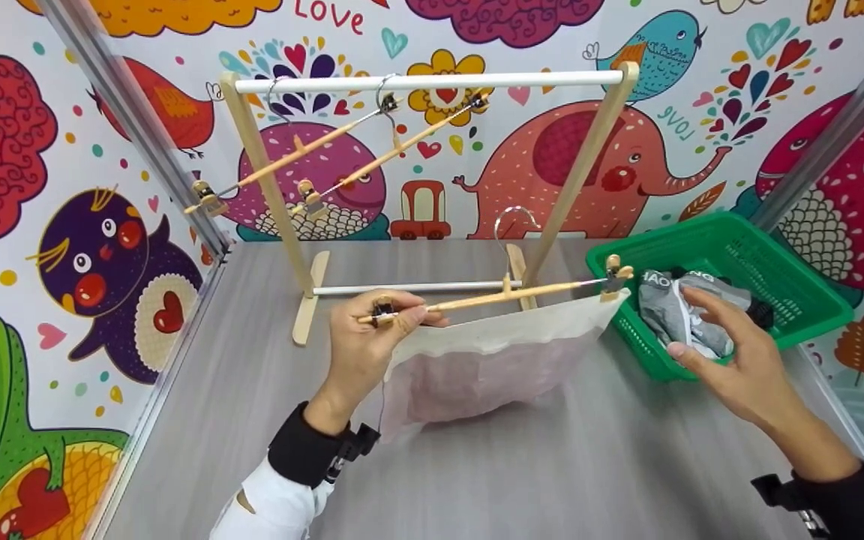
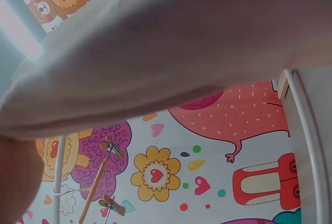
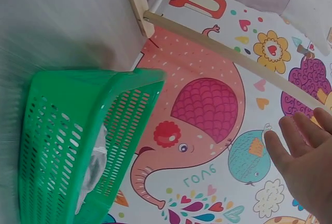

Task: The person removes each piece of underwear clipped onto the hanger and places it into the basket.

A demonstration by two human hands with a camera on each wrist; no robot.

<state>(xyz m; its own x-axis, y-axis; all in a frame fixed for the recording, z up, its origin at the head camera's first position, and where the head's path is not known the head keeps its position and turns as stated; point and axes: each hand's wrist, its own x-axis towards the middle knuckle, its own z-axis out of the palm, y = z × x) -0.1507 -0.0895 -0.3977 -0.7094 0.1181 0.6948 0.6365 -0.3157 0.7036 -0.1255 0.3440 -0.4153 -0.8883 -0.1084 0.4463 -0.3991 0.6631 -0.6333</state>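
Observation:
My left hand [image 1: 361, 341] grips the left end of a wooden clip hanger [image 1: 477, 301], around its clip. From that hanger hangs a pale pink garment [image 1: 492, 379] with a white upper band, and the right-hand clip [image 1: 615, 277] pinches its top corner. The garment's cloth [image 2: 155, 63] fills much of the left wrist view. My right hand [image 1: 739, 364] is held in the air with fingers spread and slightly bent, holding nothing. It hovers by the near side of a green basket [image 1: 814, 307] containing grey clothes [image 1: 691, 315] with a lettered waistband.
A wooden drying rack with a white top rail [image 1: 432, 81] stands at the back of the grey table [image 1: 552, 480]. Two bare clip hangers, one nearer the left [image 1: 274, 163] and another beside it [image 1: 402, 148], hang from the rail. Printed walls enclose the table.

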